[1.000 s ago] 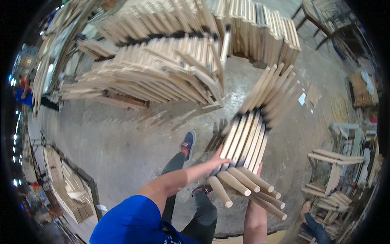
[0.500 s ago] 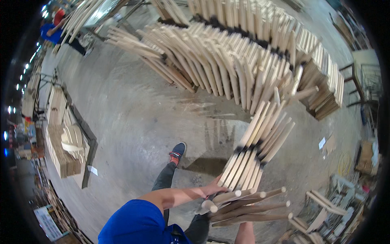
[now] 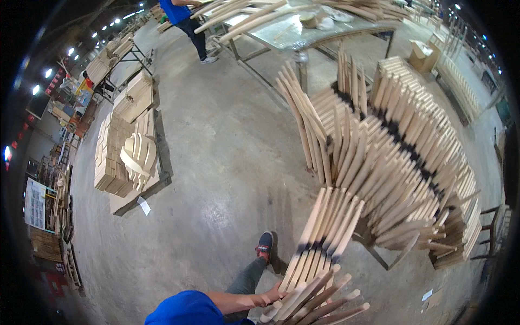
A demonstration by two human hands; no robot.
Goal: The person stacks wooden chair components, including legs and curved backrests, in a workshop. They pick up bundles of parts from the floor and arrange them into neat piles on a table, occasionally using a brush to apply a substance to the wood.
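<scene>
My left hand [image 3: 273, 294] is closed on the near left side of a bundle of bent wooden chair legs [image 3: 311, 265], at the bottom of the view. The bundle holds several pale pieces side by side, crossed by a dark band around their middle. Their rounded near ends fan out toward the lower edge, and the far ends point up toward a big stack of similar wooden legs [image 3: 368, 179]. My right hand does not show; the bundle and the picture's lower edge lie where its arm was.
Left of me, a low pallet [image 3: 143, 192] carries stacked boards [image 3: 111, 162] and curved wooden pieces [image 3: 139, 154]. Beyond the big stack stands a metal-legged table [image 3: 265, 35]. A person in blue [image 3: 179, 13] is beside it. A dark chair frame [image 3: 492, 233] stands at far right.
The view has swung rightward and up, bringing the table and the person closer to the middle. My left hand still grips the bundle. The right forearm has gone out of view.
</scene>
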